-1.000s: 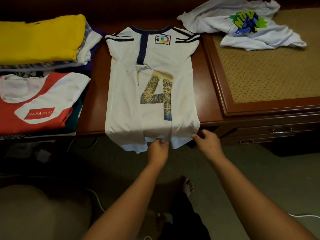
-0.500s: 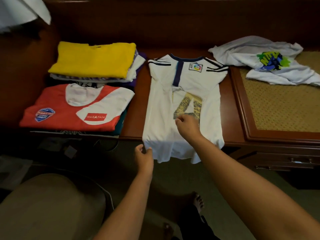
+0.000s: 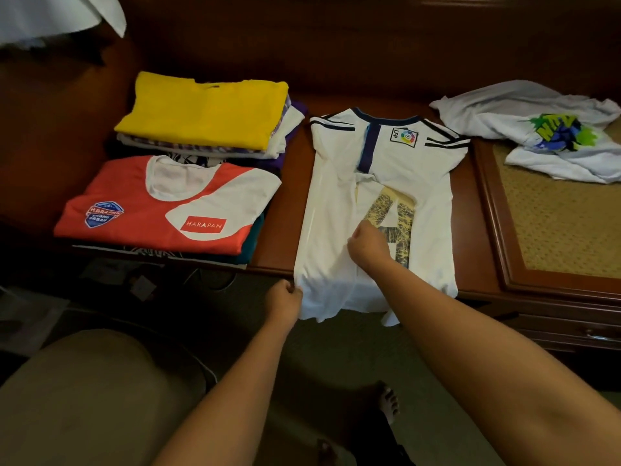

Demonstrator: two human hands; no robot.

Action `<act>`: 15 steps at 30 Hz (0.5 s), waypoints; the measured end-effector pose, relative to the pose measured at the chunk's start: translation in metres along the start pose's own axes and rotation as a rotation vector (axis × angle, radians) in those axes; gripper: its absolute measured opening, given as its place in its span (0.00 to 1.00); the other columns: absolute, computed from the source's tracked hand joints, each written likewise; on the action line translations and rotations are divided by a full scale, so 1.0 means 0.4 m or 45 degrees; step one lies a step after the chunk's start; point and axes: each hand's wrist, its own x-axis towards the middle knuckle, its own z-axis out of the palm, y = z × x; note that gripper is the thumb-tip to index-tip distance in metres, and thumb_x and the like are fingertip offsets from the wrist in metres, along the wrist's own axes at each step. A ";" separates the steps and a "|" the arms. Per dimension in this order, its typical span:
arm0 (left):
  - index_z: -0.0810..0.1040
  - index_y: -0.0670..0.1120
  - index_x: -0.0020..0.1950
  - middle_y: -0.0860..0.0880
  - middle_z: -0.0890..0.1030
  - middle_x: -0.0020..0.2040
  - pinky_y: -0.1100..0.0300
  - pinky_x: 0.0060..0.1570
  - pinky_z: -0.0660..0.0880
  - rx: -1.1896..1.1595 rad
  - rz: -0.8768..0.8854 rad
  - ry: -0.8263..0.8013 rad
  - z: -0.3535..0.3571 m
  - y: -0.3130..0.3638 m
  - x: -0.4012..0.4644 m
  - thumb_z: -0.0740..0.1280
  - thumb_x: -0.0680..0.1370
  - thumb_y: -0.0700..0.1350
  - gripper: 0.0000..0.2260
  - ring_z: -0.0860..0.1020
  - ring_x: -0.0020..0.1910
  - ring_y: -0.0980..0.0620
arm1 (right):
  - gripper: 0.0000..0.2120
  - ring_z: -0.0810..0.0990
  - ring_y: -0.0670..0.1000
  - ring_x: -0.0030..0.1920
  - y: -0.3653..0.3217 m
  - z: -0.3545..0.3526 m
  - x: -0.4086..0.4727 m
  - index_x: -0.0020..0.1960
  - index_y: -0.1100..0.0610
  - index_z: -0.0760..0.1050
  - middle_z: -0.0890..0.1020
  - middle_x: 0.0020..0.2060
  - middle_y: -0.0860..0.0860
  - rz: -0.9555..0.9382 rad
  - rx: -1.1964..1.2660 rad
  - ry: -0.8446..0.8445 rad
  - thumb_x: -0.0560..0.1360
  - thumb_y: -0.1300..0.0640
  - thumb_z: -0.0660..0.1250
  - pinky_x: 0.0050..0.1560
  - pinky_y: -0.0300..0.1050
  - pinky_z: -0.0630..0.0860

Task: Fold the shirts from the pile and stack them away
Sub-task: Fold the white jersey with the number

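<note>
So the white jersey (image 3: 339,210) is laid out flat on the dark wooden counter (image 3: 279,237), collar at the far end, sides already folded in toward the middle. Its near hem hangs off the counter's near edge. There's a big gold and dark number on it, looks like a 4, but the right hand (image 3: 368,247) sits on top of its lower left part so I can't read all of it. That hand is curled into a loose fist and seems to be pinching the cloth along the middle fold; the fingertips are tucked under, so I can't say exactly how. The left hand (image 3: 284,301) is at the near left corner of the jersey, fingers closed on the hem edge.

Left of the jersey are two folded stacks. The near one has a red and white shirt (image 3: 161,203) on top, reading HARAPAN, and the darker ones below it only show as thin edges. The far one is topped by a yellow shirt (image 3: 205,109), with purple and white layers peeking out underneath.

Far right, a crumpled white shirt (image 3: 524,129) with a green and blue print lies partly on a woven inset panel (image 3: 557,223), cut off by the frame edge. A white cloth (image 3: 50,15) in the top left corner is also cut off.
</note>
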 end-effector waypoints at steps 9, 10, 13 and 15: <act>0.76 0.43 0.54 0.47 0.76 0.46 0.59 0.40 0.69 0.574 0.348 0.081 -0.099 0.175 -0.064 0.58 0.81 0.47 0.10 0.74 0.44 0.51 | 0.08 0.75 0.52 0.45 -0.012 -0.112 -0.042 0.53 0.59 0.73 0.78 0.46 0.52 -0.017 0.130 -0.049 0.78 0.57 0.60 0.45 0.46 0.72; 0.76 0.43 0.53 0.47 0.76 0.46 0.58 0.41 0.69 0.564 0.396 0.097 -0.109 0.205 -0.065 0.58 0.81 0.47 0.10 0.73 0.44 0.50 | 0.08 0.75 0.52 0.44 -0.020 -0.135 -0.036 0.53 0.59 0.73 0.78 0.46 0.53 -0.023 0.143 -0.033 0.78 0.57 0.59 0.45 0.46 0.73; 0.76 0.45 0.55 0.45 0.79 0.52 0.55 0.47 0.73 0.548 0.514 0.100 -0.119 0.300 -0.042 0.58 0.80 0.50 0.12 0.75 0.48 0.47 | 0.08 0.78 0.57 0.47 -0.040 -0.218 -0.002 0.53 0.60 0.73 0.79 0.47 0.57 -0.038 0.166 0.028 0.78 0.57 0.60 0.46 0.49 0.75; 0.75 0.46 0.60 0.44 0.79 0.58 0.52 0.53 0.75 0.521 0.592 0.060 -0.108 0.366 -0.011 0.59 0.81 0.51 0.14 0.76 0.54 0.44 | 0.09 0.78 0.58 0.48 -0.041 -0.277 0.041 0.55 0.60 0.72 0.78 0.48 0.57 -0.037 0.165 0.067 0.79 0.56 0.59 0.44 0.47 0.74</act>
